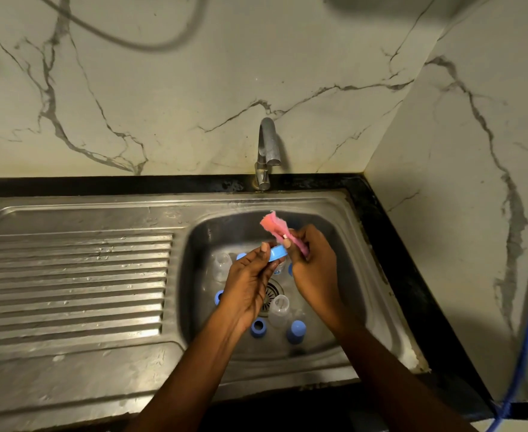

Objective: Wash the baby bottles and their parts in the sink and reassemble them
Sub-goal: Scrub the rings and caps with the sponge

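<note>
Over the steel sink basin, my left hand pinches a light blue bottle ring between thumb and fingers. My right hand grips a pink cloth and touches the ring's edge. Below, on the basin floor, lie clear baby bottles, blue rings and a blue cap. Some parts are hidden under my hands.
A chrome tap stands behind the basin; no water is running. The ribbed steel drainboard lies to the left. Marble walls rise behind and to the right, and a blue hose hangs at the right edge.
</note>
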